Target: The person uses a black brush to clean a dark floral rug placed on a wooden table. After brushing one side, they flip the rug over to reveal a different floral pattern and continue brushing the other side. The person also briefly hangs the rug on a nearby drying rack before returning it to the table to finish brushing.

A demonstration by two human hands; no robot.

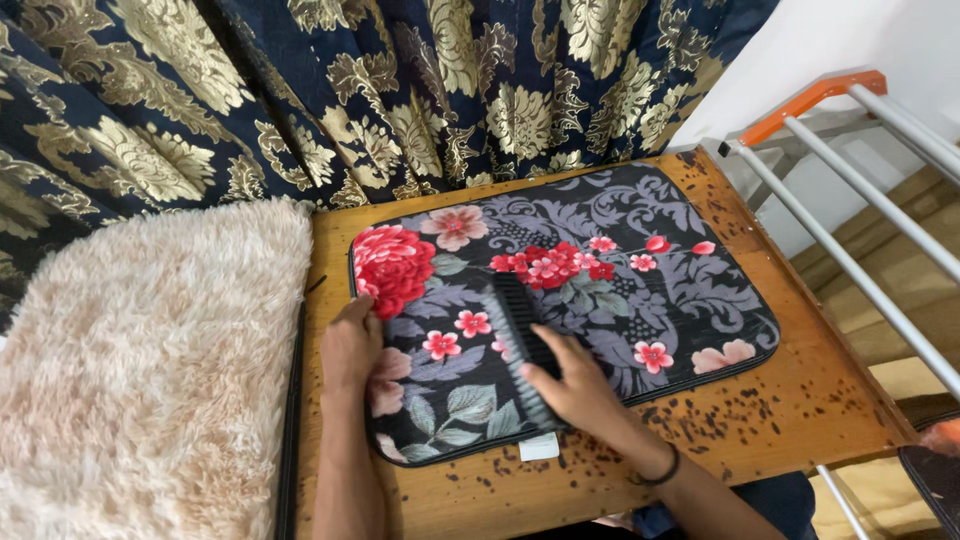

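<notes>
The dark floral cloth mat [600, 270] looks soft and matt. The black plastic brush [520, 330] on it is slightly glossy. The brown wooden table [800, 400] is smooth, speckled. At left, the cream fluffy pillow [140, 370] is shaggy.

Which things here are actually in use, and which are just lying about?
In use:
floral mat, held flat by the left hand
black brush, gripped by the right hand
wooden table beneath

Lying about:
fluffy cream rug
patterned curtain
drying rack
</notes>
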